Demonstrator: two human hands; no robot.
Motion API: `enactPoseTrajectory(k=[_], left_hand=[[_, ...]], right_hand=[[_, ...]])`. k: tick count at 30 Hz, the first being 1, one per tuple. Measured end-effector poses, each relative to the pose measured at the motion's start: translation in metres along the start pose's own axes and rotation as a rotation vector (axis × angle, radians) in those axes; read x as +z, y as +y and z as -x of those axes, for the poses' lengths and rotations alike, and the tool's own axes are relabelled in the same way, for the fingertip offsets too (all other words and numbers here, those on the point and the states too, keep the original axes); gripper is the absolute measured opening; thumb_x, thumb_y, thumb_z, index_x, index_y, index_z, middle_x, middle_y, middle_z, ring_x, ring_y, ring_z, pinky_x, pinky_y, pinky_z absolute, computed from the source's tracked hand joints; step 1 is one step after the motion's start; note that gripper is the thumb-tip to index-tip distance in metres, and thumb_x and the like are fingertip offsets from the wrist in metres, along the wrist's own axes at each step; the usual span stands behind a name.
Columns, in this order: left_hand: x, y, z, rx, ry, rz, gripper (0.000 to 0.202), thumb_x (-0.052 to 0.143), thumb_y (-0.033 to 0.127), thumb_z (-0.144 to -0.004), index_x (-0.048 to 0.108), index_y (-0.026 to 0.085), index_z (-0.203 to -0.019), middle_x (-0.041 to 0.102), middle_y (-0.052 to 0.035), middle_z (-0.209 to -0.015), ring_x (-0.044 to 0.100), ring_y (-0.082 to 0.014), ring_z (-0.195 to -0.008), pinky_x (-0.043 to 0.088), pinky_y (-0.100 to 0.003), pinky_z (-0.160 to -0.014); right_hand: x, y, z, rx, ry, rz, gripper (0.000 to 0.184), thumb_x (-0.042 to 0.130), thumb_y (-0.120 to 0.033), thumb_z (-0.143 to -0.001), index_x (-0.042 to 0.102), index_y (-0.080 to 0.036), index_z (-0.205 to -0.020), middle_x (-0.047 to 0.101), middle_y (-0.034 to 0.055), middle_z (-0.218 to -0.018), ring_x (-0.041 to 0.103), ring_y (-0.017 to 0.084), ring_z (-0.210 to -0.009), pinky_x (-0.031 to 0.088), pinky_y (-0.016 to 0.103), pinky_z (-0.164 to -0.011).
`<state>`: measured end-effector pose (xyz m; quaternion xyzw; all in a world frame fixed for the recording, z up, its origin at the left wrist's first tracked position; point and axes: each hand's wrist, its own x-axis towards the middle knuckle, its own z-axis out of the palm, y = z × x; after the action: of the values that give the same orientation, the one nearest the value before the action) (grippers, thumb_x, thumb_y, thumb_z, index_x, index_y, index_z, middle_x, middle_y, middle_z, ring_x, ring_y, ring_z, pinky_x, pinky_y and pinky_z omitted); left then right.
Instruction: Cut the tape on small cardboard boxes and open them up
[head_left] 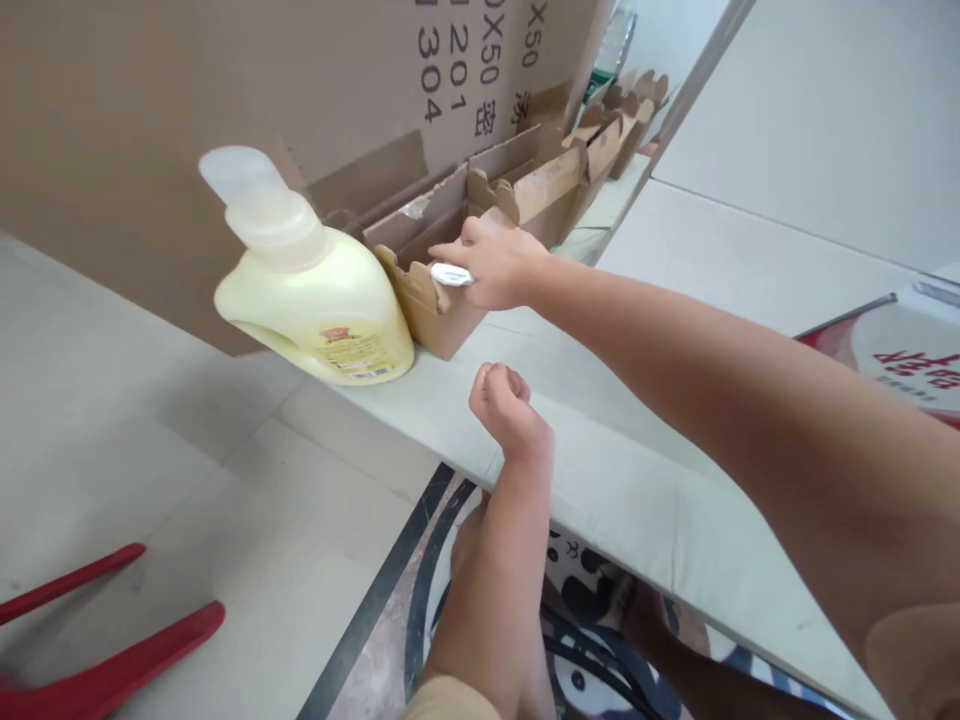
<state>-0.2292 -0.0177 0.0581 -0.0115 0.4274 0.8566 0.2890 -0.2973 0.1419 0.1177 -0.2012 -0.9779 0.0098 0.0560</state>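
Head view: right hand [499,265], the nearer grip, pinches white object [452,274] at open cardboard box [426,315]; contact with box unclear. Object's long axis roughly crosswise, jutting left from fingers. Left hand [504,400] curled into fist near desk [607,450] edge.

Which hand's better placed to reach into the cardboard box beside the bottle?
The right hand, most likely: it's at the open cardboard box, gripping a small white item. The left hand is curled shut, short of the box.
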Motion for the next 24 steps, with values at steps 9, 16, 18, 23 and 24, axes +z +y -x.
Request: enactPoseTrajectory(k=[9,16,18,23,24], left_hand=[[0.002,0.006,0.009,0.238,-0.006,-0.081,0.045,0.054,0.023,-0.086,0.021,0.02,-0.057,0.019,0.0043,-0.055,0.021,-0.0101,-0.052,0.02,-0.029,-0.053],[0.004,0.06,0.04,0.745,0.038,-0.012,0.048,0.06,0.034,-0.085,0.022,0.021,-0.059,0.013,0.0039,-0.055,0.019,-0.0119,-0.05,0.021,-0.031,-0.055],[0.003,0.069,0.039,0.761,-0.058,-0.065,0.044,0.056,0.033,-0.091,0.025,0.021,-0.062,0.014,0.0044,-0.056,0.022,-0.012,-0.05,0.025,-0.03,-0.055],[0.008,0.041,0.021,0.354,-0.459,-0.175,0.014,0.068,0.032,-0.086,0.061,0.023,-0.078,0.063,-0.0029,-0.09,0.065,-0.0193,-0.095,0.05,-0.03,-0.085],[0.011,0.03,0.02,0.231,-0.583,-0.195,0.013,0.074,0.034,-0.083,0.065,0.023,-0.084,0.068,-0.0045,-0.101,0.066,-0.0229,-0.109,0.051,-0.03,-0.09]], right_hand=[[-0.032,-0.013,0.013,0.06,-0.035,0.127,0.014,0.066,-0.021,-0.08,0.069,-0.021,-0.094,0.071,0.01,-0.091,0.07,0.034,-0.097,0.048,0.053,-0.092],[-0.04,0.021,0.177,0.098,0.199,-0.065,0.011,0.057,-0.022,-0.073,0.062,-0.022,-0.083,0.07,0.0104,-0.089,0.07,0.029,-0.087,0.047,0.046,-0.084],[-0.043,0.023,0.242,0.008,0.318,-0.194,0.003,0.057,-0.027,-0.078,0.059,-0.026,-0.079,0.069,0.0078,-0.086,0.068,0.026,-0.08,0.048,0.044,-0.078],[-0.052,-0.012,0.377,0.146,0.505,-0.266,0.039,0.043,-0.053,-0.101,0.051,-0.031,-0.071,0.065,0.004,-0.077,0.057,0.023,-0.063,0.048,0.049,-0.077],[-0.052,-0.018,0.394,0.182,0.518,-0.273,0.041,0.041,-0.055,-0.102,0.05,-0.03,-0.07,0.064,0.0034,-0.074,0.056,0.022,-0.061,0.048,0.049,-0.08]])
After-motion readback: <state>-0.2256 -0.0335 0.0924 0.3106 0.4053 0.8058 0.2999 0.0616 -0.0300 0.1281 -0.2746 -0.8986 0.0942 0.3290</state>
